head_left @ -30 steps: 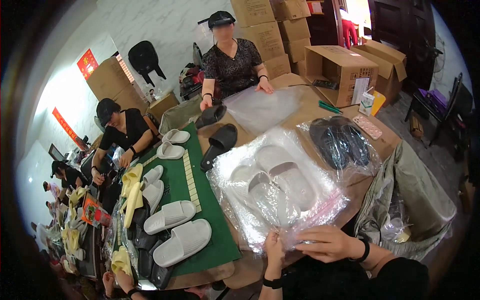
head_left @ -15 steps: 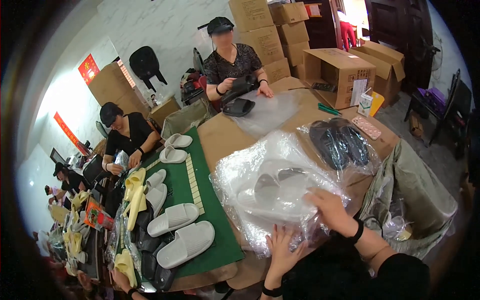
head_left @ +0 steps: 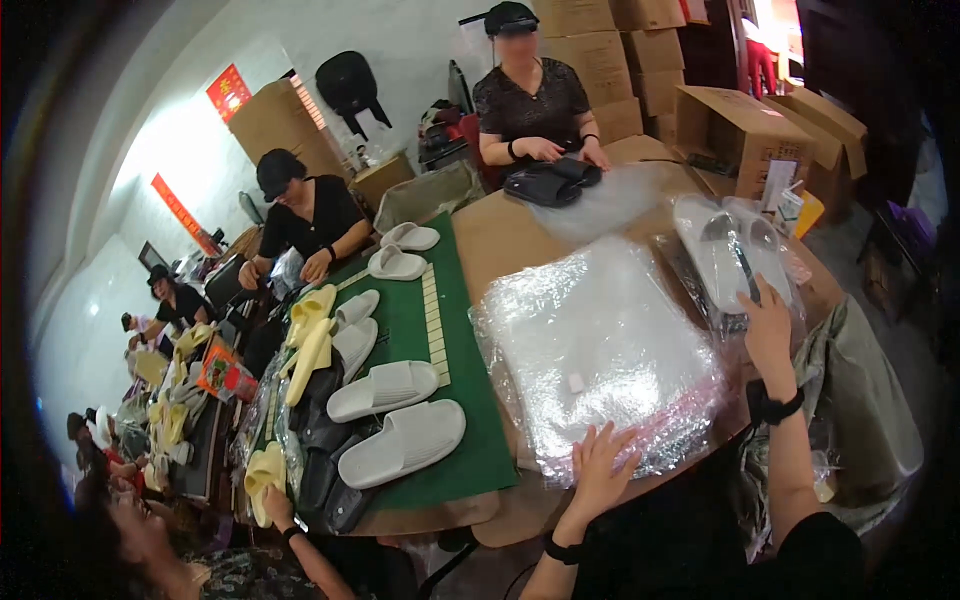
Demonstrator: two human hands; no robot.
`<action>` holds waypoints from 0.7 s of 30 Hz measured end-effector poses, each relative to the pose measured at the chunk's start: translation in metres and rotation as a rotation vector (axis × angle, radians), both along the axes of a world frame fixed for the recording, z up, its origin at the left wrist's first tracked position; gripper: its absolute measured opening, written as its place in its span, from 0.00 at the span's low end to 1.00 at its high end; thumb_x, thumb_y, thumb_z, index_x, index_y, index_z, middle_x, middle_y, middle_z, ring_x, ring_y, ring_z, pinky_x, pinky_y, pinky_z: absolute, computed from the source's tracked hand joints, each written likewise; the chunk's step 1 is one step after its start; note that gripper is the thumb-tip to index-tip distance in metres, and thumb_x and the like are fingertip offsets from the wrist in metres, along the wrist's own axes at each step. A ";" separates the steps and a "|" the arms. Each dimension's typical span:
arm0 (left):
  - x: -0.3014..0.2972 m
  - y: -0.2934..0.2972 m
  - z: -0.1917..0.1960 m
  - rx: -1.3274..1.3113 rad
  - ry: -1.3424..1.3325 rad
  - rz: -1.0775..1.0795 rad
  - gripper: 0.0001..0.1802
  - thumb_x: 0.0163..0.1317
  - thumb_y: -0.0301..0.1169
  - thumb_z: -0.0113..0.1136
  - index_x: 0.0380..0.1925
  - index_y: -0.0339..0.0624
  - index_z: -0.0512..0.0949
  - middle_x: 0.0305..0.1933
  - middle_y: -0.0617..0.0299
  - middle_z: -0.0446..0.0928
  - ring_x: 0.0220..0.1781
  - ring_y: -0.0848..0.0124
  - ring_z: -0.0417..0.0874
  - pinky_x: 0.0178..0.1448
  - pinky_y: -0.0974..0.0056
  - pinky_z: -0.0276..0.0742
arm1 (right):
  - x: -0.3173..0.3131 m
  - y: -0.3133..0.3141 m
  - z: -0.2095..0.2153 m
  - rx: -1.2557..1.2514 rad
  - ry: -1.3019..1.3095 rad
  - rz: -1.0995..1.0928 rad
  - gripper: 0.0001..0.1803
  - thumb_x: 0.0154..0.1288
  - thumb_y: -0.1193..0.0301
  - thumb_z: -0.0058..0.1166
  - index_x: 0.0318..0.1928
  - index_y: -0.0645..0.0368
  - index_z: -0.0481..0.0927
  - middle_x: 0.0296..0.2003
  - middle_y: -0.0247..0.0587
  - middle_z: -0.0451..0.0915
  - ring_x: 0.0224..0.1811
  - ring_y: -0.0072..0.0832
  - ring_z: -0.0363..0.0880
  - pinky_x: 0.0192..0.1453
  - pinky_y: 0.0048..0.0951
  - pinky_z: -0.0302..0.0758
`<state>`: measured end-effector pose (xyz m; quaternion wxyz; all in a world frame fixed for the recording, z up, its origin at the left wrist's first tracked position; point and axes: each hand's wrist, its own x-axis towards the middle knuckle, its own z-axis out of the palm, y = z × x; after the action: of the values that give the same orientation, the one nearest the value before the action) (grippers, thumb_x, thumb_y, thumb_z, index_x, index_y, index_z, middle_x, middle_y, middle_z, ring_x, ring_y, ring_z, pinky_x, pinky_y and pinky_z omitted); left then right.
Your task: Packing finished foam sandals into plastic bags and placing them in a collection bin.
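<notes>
Fingers spread, my left hand (head_left: 602,468) lies on the near edge of a stack of clear plastic bags (head_left: 600,340). My right hand (head_left: 768,325) is closed on the near end of a pair of pale slippers (head_left: 708,245) in a clear bag, at the right of the table. This pair sits over the bagged dark slippers, which it mostly hides. On the green mat (head_left: 470,420) to my left, several unbagged light grey slippers (head_left: 405,445) stand in pairs.
Across the table a person (head_left: 535,110) handles black slippers (head_left: 553,182); other people work along the left. Yellow slippers (head_left: 312,335) lie beside the mat. An open carton (head_left: 740,140) and a drink carton (head_left: 788,212) stand at the back right. A grey sack (head_left: 860,400) hangs at the right.
My right hand has carried the bagged pale slippers from the bag stack to the right, over the bagged dark pair. My left hand stays on the stack's near edge. The view has shifted.
</notes>
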<state>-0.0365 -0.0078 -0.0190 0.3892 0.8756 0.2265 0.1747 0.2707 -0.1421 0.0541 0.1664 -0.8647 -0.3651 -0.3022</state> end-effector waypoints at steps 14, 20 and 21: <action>-0.065 0.091 0.050 0.039 -0.339 0.573 0.21 0.58 0.21 0.55 0.54 0.36 0.73 0.63 0.44 0.67 0.68 0.51 0.63 0.71 0.54 0.54 | -0.154 0.038 -0.039 -0.383 0.463 0.790 0.22 0.60 0.64 0.56 0.56 0.48 0.74 0.58 0.39 0.70 0.63 0.46 0.64 0.65 0.54 0.61; -0.126 0.167 0.026 0.580 0.003 1.080 0.26 0.55 0.29 0.60 0.55 0.31 0.71 0.60 0.39 0.68 0.65 0.44 0.65 0.68 0.52 0.58 | -0.161 0.041 -0.049 -0.432 0.435 0.729 0.25 0.58 0.62 0.58 0.58 0.44 0.73 0.60 0.39 0.70 0.64 0.46 0.63 0.66 0.53 0.60; -0.131 0.175 0.027 0.391 0.009 1.082 0.26 0.54 0.31 0.62 0.53 0.30 0.72 0.57 0.38 0.71 0.61 0.43 0.68 0.64 0.51 0.62 | -0.162 0.041 -0.050 -0.428 0.438 0.726 0.25 0.58 0.62 0.58 0.58 0.44 0.73 0.60 0.39 0.70 0.64 0.46 0.63 0.66 0.53 0.60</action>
<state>-0.1680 0.1669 0.0079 0.0745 0.6914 0.6075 0.3840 0.1086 -0.1008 0.0040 0.1524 -0.7396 -0.6539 0.0470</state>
